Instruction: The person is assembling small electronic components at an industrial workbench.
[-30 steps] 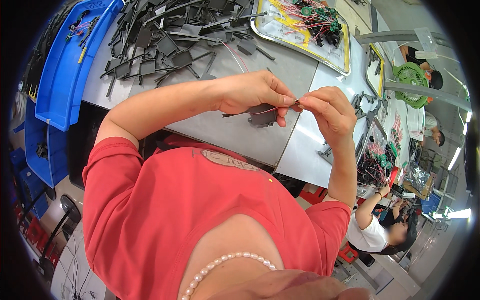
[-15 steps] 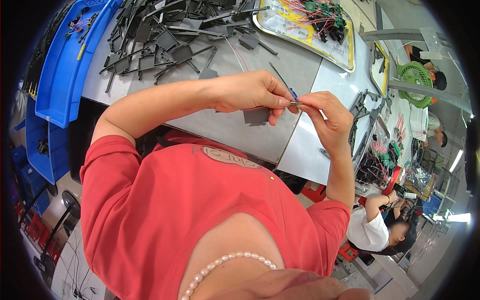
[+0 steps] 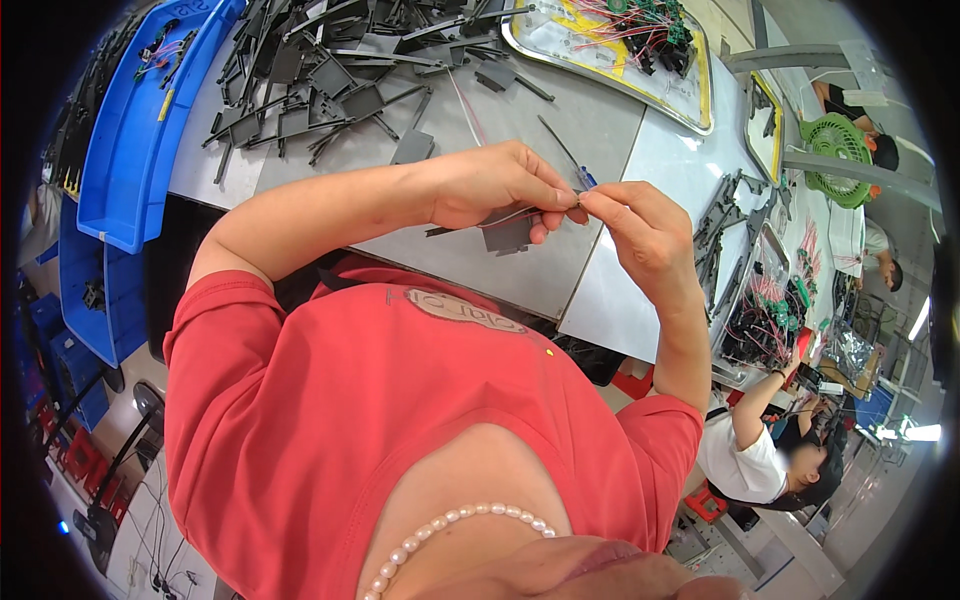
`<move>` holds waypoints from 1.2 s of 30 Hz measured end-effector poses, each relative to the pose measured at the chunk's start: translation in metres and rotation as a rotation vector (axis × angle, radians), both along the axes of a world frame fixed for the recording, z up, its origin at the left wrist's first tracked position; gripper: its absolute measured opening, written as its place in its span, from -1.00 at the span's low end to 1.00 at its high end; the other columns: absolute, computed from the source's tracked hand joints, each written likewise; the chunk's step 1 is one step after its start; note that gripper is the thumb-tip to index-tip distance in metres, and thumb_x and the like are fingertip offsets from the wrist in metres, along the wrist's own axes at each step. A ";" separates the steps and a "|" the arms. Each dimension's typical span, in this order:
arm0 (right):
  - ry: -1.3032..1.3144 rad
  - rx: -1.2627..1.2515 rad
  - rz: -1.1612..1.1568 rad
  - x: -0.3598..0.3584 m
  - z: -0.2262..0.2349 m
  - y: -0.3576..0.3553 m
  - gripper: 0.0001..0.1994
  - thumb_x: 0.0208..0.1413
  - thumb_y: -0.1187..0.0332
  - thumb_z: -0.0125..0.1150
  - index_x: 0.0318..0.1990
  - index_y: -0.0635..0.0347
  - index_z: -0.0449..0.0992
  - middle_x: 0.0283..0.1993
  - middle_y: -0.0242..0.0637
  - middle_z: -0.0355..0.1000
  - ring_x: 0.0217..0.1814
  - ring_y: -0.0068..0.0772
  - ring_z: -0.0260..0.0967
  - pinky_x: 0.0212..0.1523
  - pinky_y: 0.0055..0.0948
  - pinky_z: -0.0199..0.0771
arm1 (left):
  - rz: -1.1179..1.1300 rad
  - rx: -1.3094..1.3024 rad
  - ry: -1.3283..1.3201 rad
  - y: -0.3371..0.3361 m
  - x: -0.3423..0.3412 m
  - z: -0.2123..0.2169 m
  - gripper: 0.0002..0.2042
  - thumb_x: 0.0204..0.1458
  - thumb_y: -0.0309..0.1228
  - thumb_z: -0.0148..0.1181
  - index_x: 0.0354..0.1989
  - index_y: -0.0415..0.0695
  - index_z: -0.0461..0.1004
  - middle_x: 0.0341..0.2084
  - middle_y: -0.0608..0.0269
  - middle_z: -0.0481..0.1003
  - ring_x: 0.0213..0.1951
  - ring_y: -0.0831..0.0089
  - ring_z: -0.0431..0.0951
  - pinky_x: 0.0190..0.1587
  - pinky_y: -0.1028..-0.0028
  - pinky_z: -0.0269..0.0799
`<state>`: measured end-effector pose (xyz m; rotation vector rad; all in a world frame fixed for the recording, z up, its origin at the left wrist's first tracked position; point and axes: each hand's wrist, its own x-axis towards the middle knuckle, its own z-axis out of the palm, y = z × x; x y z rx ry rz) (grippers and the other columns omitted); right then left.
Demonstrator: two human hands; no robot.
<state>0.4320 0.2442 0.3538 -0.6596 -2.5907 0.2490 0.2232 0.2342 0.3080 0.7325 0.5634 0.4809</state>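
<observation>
Gripping with both hands, fingertips meeting above the table, just left of its seam. In left hand: dark plastic part, held firm, flat panel hanging below the curled fingers, narrow strip pointing left. Along its upper edge: thin pale and reddish wire, leading toward the joined fingertips. With right hand: thumb and finger pinched together, touching the left fingertips; piece between them too small to make out.

Just beyond the fingertips, on the table: slim dark stick with blue end, kind unclear. Far of left wrist: loose pink and white wires, near ends close to the hand. At far left of the table: big tangled heap of dark plastic parts, a few lying apart at its near and right edges.

Far, right of the heap: yellow-edged tray, carrying green boards with red wires. To the right: scattered dark pieces, then another pile of boards and wires. Farther right: green fan. Near that second pile: co-worker in white shirt, arm stretched toward it. At left edge: long blue bin, small wired pieces at its far end.
</observation>
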 end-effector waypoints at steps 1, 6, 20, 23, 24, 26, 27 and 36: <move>0.026 -0.068 -0.028 -0.001 -0.001 -0.001 -0.78 -0.26 0.60 0.18 -0.35 0.22 0.50 -0.39 -0.32 0.43 -0.38 -0.34 0.41 -0.44 -0.48 0.42 | 0.022 -0.007 -0.002 0.000 0.000 -0.001 -0.76 0.11 -0.39 0.01 -0.24 -0.35 0.48 -0.56 0.32 0.44 -0.54 0.58 0.45 -0.43 0.60 0.35; 0.552 -0.811 -0.334 -0.003 -0.025 -0.015 -0.85 0.06 0.40 0.18 -0.28 0.29 0.48 -0.26 -0.32 0.38 -0.26 -0.56 0.37 -0.28 -0.60 0.35 | 0.183 0.300 0.158 -0.011 0.002 0.001 -0.77 0.11 -0.40 0.01 -0.24 -0.32 0.49 -0.57 0.33 0.45 -0.55 0.63 0.44 -0.48 0.62 0.33; 0.882 -0.888 -0.336 -0.027 -0.046 -0.025 -0.84 0.07 0.39 0.17 -0.25 0.30 0.44 -0.32 -0.34 0.32 -0.39 -0.59 0.32 -0.31 -0.58 0.45 | 0.176 0.074 -0.123 -0.008 -0.005 -0.001 -0.76 0.11 -0.35 0.04 -0.23 -0.30 0.46 -0.56 0.30 0.44 -0.54 0.59 0.40 -0.41 0.55 0.34; 0.712 -0.730 -0.311 -0.024 -0.045 -0.022 -0.87 0.07 0.41 0.16 -0.30 0.28 0.47 -0.34 -0.33 0.33 -0.39 -0.57 0.33 -0.37 -0.59 0.45 | 0.117 0.091 -0.060 -0.009 -0.007 -0.001 -0.76 0.12 -0.34 0.03 -0.25 -0.30 0.46 -0.57 0.29 0.43 -0.54 0.60 0.40 -0.41 0.56 0.33; 0.710 -0.731 -0.311 -0.024 -0.043 -0.021 -0.87 0.07 0.41 0.16 -0.30 0.28 0.47 -0.34 -0.33 0.33 -0.39 -0.57 0.33 -0.37 -0.59 0.45 | 0.118 0.090 -0.061 -0.009 -0.008 -0.001 -0.76 0.12 -0.34 0.03 -0.25 -0.30 0.46 -0.57 0.29 0.43 -0.54 0.60 0.40 -0.41 0.56 0.33; 0.591 -0.558 -0.285 -0.024 -0.040 -0.020 -0.88 0.03 0.40 0.19 -0.34 0.27 0.49 -0.37 -0.31 0.36 -0.40 -0.54 0.34 -0.42 -0.59 0.44 | 0.055 0.046 -0.131 -0.007 -0.012 -0.002 -0.76 0.12 -0.38 0.00 -0.26 -0.35 0.45 -0.53 0.25 0.43 -0.53 0.56 0.40 -0.30 0.51 0.39; 0.589 -0.560 -0.285 -0.022 -0.038 -0.018 -0.88 0.03 0.40 0.19 -0.34 0.27 0.49 -0.37 -0.31 0.36 -0.40 -0.54 0.34 -0.42 -0.59 0.44 | 0.056 0.045 -0.132 -0.007 -0.013 -0.001 -0.76 0.12 -0.38 0.00 -0.26 -0.35 0.45 -0.53 0.25 0.43 -0.53 0.56 0.40 -0.30 0.51 0.39; 0.289 -0.357 -0.134 -0.016 -0.022 -0.009 -0.85 -0.10 0.53 0.25 -0.31 0.22 0.53 -0.39 -0.32 0.42 -0.40 -0.46 0.38 -0.45 -0.56 0.42 | -0.046 -0.123 -0.181 0.000 -0.019 -0.003 -0.76 0.15 -0.40 -0.06 -0.31 -0.37 0.45 -0.64 0.28 0.39 -0.43 0.55 0.46 -0.19 0.41 0.46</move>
